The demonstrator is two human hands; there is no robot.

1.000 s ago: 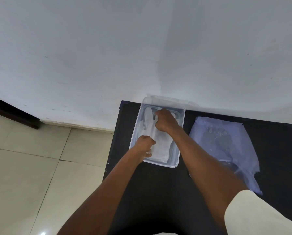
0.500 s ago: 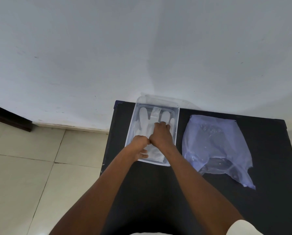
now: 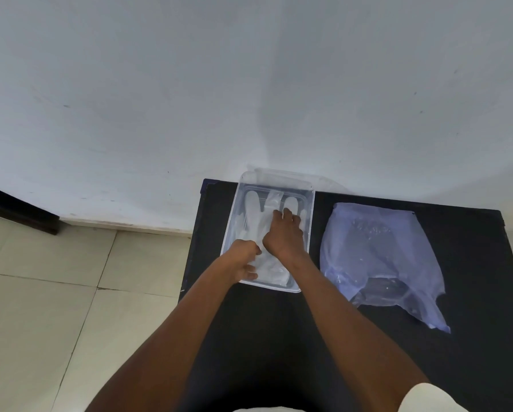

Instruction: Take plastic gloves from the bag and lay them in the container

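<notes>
Both hands were down in the container (image 3: 311,203), a clear shallow tub at the far left of the black bench (image 3: 279,337), its long side running away from the person toward the wall (image 3: 249,84). The gloves (image 3: 253,212) lay flat inside it, a pale stack, cuffs at the near end and finger-tips pointing to the far end, so their long axis ran with the tub's own.

The left hand (image 3: 243,258) sat at the near left corner, fingers curled in and pinching what looked like the cuff end of the top glove. The right hand (image 3: 283,236) was further in, palm down on the middle of the stack, its fingers (image 3: 288,214) fairly close together and bent, pressing or pinching the thin plastic near the glove's finger roots; whether they truly gripped it or only pressed, I could not tell.

Right of the tub, apart from it, lay the bag (image 3: 377,257), a bluish see-through sack gone slack on the bench, mouth toward the near right. Something faint showed through it, though how many gloves it held could not be made out.

By my read, this was the smoothing step on a glove already laid. The next fetch lay to the right, and the right hand was the nearer one for it.
</notes>
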